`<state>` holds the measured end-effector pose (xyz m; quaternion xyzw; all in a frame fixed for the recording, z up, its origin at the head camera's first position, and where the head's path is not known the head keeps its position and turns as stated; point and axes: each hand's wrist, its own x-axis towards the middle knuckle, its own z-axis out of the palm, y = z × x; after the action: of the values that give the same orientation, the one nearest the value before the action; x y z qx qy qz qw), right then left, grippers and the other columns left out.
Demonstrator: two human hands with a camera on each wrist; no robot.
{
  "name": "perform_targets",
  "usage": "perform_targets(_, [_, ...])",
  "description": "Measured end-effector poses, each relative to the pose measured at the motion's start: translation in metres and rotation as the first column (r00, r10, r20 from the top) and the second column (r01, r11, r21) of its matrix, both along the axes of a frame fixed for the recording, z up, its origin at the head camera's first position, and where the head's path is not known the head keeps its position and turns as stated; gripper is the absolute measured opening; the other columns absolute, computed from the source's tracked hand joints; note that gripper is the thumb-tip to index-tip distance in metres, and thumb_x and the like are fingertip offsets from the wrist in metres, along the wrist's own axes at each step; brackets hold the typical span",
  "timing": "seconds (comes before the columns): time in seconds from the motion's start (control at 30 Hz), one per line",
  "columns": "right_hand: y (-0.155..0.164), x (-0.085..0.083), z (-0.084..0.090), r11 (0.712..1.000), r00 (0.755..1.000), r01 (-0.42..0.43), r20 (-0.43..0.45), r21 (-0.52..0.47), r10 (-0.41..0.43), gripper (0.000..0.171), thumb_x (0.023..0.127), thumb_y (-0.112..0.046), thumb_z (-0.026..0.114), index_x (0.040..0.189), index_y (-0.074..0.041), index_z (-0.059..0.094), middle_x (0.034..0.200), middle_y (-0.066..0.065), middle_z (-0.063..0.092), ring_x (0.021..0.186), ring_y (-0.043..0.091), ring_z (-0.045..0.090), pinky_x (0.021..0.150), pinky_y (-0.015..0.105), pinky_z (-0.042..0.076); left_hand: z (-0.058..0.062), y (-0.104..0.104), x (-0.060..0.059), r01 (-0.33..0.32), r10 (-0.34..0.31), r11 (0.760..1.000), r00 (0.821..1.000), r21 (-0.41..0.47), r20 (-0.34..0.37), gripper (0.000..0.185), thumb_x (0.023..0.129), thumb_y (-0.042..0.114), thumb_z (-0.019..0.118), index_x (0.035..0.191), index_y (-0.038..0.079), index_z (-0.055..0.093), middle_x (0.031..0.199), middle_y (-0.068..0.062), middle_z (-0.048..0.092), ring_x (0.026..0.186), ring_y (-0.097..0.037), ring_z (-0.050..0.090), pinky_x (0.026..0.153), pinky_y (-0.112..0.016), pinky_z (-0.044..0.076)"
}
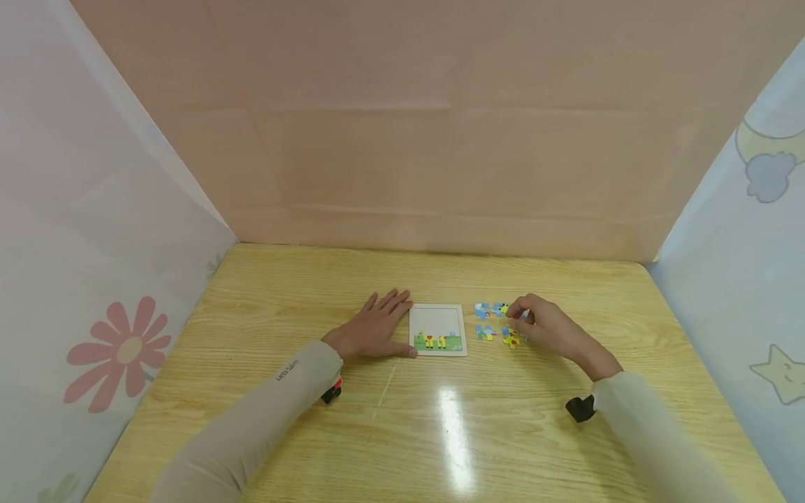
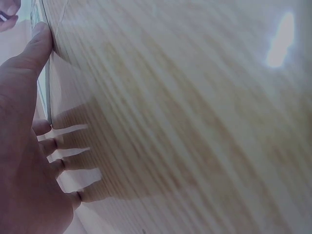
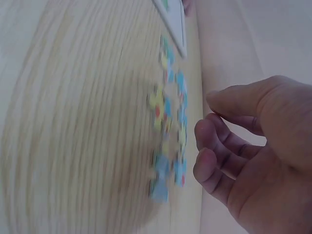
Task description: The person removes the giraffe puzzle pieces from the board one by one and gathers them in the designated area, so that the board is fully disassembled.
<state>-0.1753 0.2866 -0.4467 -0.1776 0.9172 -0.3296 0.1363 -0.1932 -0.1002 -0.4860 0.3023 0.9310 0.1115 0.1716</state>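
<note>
A small square puzzle board [image 1: 438, 320] with a pale rim lies on the table, its lower strip filled with green and yellow picture pieces. My left hand [image 1: 371, 330] is spread at the board's left side, thumb and fingertips right at its edge. To the right of the board lie several loose jigsaw pieces [image 1: 483, 333], blue, yellow and red. My right hand [image 1: 546, 327] hovers over them with loosely bent fingers. In the right wrist view, a gap shows between thumb [image 3: 239, 100] and fingers, with nothing in it. Below that hand lies a yellow piece with red spots [image 3: 157, 105].
The wooden table [image 1: 302, 279] has a brown panel [image 1: 402, 140] behind it. Printed white cloths [image 1: 56, 230] stand at both sides. Dark wrist devices [image 1: 580, 409] sit by both sleeves. Light glares off the tabletop in front of the board.
</note>
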Motion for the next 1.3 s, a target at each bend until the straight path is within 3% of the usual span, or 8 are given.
perform_targets(0.17, [-0.032, -0.003, 0.0, 0.998, 0.998, -0.061, 0.016, -0.028, 0.061, 0.017, 0.107, -0.01, 0.062, 0.121, -0.002, 0.068, 0.118, 0.013, 0.068, 0.085, 0.018, 0.058, 0.065, 0.025, 0.051, 0.003, 0.001, 0.001, 0.001, -0.001, 1.0, 1.0, 0.002, 0.003, 0.109, 0.093, 0.082, 0.056, 0.172, 0.016, 0.019, 0.183, -0.003, 0.004, 0.171, -0.027, 0.0, 0.137, -0.06, 0.004])
perform_targets(0.33, [-0.064, -0.009, -0.007, 0.99, 0.99, -0.139, 0.003, -0.031, 0.139, 0.015, 0.104, -0.009, 0.065, 0.118, -0.003, 0.07, 0.113, 0.009, 0.071, 0.088, 0.015, 0.061, 0.073, 0.024, 0.052, 0.006, 0.002, 0.003, -0.002, 0.002, 1.0, 1.0, 0.013, 0.0, 0.108, 0.094, 0.08, 0.058, 0.172, 0.016, 0.02, 0.183, -0.004, 0.005, 0.171, -0.028, 0.001, 0.137, -0.061, 0.005])
perform_targets(0.67, [-0.118, -0.014, -0.015, 0.961, 0.963, -0.27, -0.003, 0.069, 0.27, 0.015, 0.105, -0.018, 0.068, 0.118, -0.012, 0.074, 0.113, 0.0, 0.07, 0.098, 0.011, 0.067, 0.09, 0.033, 0.058, 0.007, 0.002, 0.004, -0.008, 0.008, 1.0, 1.0, 0.029, -0.006, 0.106, 0.094, 0.078, 0.059, 0.171, 0.015, 0.023, 0.183, -0.004, 0.006, 0.171, -0.029, 0.002, 0.137, -0.062, 0.006])
perform_targets(0.97, [-0.14, -0.009, -0.014, 0.938, 0.953, -0.297, 0.002, 0.176, 0.302, 0.025, 0.102, -0.027, 0.073, 0.124, -0.015, 0.07, 0.121, 0.0, 0.065, 0.107, 0.017, 0.068, 0.096, 0.042, 0.059, 0.006, 0.001, 0.003, 0.01, -0.01, 0.999, 1.0, 0.032, -0.014, 0.106, 0.095, 0.078, 0.058, 0.171, 0.014, 0.022, 0.183, -0.005, 0.005, 0.171, -0.03, 0.002, 0.137, -0.062, 0.005])
perform_targets(1.3, [-0.151, -0.01, -0.003, 0.925, 0.945, -0.328, 0.055, 0.193, 0.324, 0.023, 0.1, -0.02, 0.073, 0.119, -0.009, 0.066, 0.117, 0.005, 0.064, 0.1, 0.017, 0.062, 0.093, 0.043, 0.056, 0.008, 0.001, 0.004, 0.005, -0.005, 1.0, 1.0, 0.022, 0.0, 0.105, 0.096, 0.076, 0.059, 0.171, 0.014, 0.021, 0.183, -0.005, 0.004, 0.171, -0.029, 0.001, 0.137, -0.061, 0.005])
